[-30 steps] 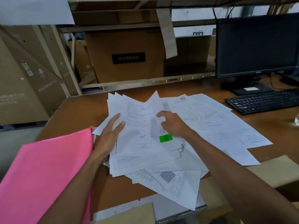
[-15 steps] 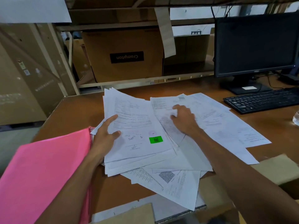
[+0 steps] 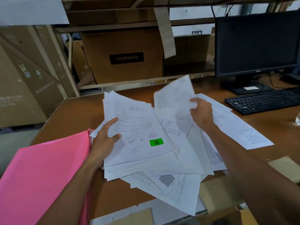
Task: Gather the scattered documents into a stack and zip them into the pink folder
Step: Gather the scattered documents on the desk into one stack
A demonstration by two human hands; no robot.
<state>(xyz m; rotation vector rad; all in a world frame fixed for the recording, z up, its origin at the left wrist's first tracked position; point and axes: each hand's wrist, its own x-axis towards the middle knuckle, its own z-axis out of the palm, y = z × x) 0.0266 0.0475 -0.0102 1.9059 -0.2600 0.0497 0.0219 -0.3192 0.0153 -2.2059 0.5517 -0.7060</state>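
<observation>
Change: right hand [image 3: 202, 114] has lifted a sheet [image 3: 174, 101] that lay flat before.
Right fingers: pinching that sheet.
Left hand [image 3: 103, 140]: fingers spread, pressing the stack [image 3: 141, 125].
Folder [image 3: 45, 176]: just left of them.
Meaning: gathering is under way.

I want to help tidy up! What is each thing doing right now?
left hand, resting on stack
right hand, pinching lifted sheet
stack, uneven, partly gathered
lifted sheet, raised off the desk
loose sheets, scattered, not stacked
pink folder, lying beside stack
monitor, screen dark
</observation>
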